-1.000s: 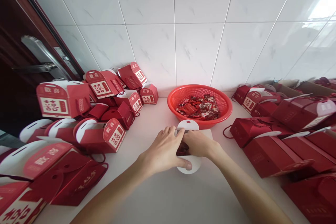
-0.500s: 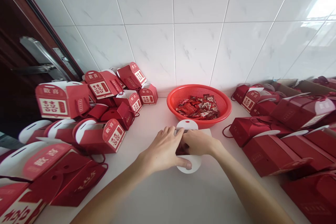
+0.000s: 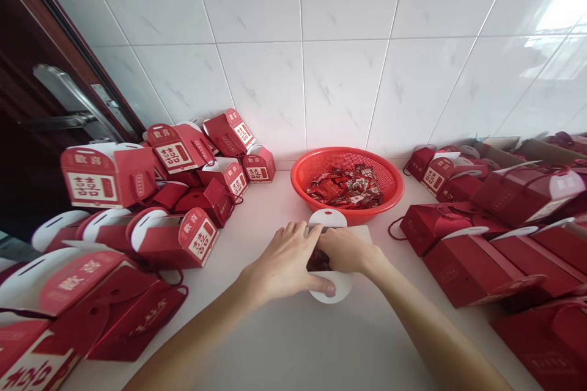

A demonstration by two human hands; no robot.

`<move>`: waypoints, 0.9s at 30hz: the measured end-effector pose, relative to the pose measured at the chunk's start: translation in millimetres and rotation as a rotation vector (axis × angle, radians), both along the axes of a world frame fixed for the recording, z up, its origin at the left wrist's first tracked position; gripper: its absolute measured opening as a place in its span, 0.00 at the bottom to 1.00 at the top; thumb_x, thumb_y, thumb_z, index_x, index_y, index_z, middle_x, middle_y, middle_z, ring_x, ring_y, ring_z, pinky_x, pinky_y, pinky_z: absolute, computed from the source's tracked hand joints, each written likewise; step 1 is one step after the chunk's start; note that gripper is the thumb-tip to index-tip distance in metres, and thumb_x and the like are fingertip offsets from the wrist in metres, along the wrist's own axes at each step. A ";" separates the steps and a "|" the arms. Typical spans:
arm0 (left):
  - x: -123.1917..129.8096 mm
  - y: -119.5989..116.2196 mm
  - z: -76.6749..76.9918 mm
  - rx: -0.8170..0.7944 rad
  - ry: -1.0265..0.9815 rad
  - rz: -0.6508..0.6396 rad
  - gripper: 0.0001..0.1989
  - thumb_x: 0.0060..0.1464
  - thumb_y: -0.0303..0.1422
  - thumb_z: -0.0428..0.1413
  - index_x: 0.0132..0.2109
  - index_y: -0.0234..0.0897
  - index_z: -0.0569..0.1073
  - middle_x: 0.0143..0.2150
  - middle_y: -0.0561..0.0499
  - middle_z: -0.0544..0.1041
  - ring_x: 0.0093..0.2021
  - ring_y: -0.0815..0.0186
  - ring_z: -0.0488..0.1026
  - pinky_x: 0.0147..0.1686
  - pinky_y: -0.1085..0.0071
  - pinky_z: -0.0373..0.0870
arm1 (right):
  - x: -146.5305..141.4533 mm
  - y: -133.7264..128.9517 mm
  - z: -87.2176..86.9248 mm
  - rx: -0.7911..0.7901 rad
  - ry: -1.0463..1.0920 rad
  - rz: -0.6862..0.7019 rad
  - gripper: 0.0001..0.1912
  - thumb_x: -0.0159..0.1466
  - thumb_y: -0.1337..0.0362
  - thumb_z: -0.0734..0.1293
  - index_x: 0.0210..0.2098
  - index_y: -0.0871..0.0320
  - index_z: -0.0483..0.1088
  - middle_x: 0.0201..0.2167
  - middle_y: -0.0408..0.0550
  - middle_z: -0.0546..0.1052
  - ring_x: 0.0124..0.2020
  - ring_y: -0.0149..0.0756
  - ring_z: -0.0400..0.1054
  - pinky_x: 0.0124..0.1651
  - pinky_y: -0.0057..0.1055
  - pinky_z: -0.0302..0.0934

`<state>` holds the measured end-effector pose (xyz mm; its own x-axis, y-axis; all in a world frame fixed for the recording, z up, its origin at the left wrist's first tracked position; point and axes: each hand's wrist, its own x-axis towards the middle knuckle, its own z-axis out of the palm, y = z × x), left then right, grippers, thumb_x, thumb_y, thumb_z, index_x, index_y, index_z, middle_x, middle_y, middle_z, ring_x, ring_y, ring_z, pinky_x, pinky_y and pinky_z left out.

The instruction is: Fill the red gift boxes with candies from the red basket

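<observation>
A small candy box (image 3: pixel 331 288) stands open in front of me, its round white flaps folded out toward and away from me. My left hand (image 3: pixel 283 264) grips it from the left side, thumb pressed on the near flap and fingers over the far edge. My right hand (image 3: pixel 345 248) reaches down into the opening from the right; its fingertips are hidden inside. Dark red wrapped pieces (image 3: pixel 318 261) show between the hands in the box. Just behind it, a red plastic basket (image 3: pixel 298 178) holds many wrapped candies (image 3: pixel 346 186).
Red gift boxes with white labels (image 3: pixel 178 153) are stacked on the left of the white table (image 3: pixel 293 342). More red boxes (image 3: pixel 472 266) line the right side. A tiled wall (image 3: pixel 343 85) rises behind, and a door handle (image 3: pixel 76 101) is at the far left.
My right hand has shifted slightly and turned inside the box, so more of the dark red contents shows. My left hand keeps its place on the box.
</observation>
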<state>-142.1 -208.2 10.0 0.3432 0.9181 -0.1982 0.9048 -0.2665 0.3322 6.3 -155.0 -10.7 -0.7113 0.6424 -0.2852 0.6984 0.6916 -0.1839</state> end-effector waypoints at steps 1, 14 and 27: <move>-0.5 0.2 -1.0 0.004 -0.002 0.000 0.45 0.41 0.55 0.66 0.63 0.43 0.65 0.56 0.41 0.69 0.57 0.47 0.66 0.55 0.56 0.65 | 0.4 0.6 -0.2 0.002 0.001 0.009 0.13 0.60 0.73 0.67 0.45 0.62 0.73 0.43 0.56 0.79 0.44 0.47 0.74 0.36 0.32 0.57; -1.3 1.0 -3.1 -0.004 -0.012 0.006 0.47 0.40 0.54 0.66 0.65 0.44 0.62 0.57 0.41 0.68 0.59 0.45 0.65 0.56 0.55 0.65 | 1.0 1.4 -3.0 0.011 0.017 0.031 0.13 0.61 0.71 0.67 0.46 0.63 0.73 0.43 0.56 0.79 0.44 0.46 0.74 0.37 0.32 0.58; -4.5 5.6 -8.2 0.021 -0.046 -0.010 0.44 0.40 0.55 0.66 0.62 0.44 0.64 0.56 0.43 0.70 0.57 0.46 0.67 0.53 0.56 0.66 | 11.7 8.5 3.7 0.025 0.018 0.011 0.14 0.61 0.76 0.61 0.41 0.62 0.75 0.37 0.53 0.78 0.35 0.38 0.71 0.30 0.29 0.52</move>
<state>-146.6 -202.6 1.7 0.3607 0.9183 -0.1630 0.8861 -0.2829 0.3673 18.0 -146.5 -7.0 -0.7235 0.6410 -0.2562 0.6872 0.7040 -0.1792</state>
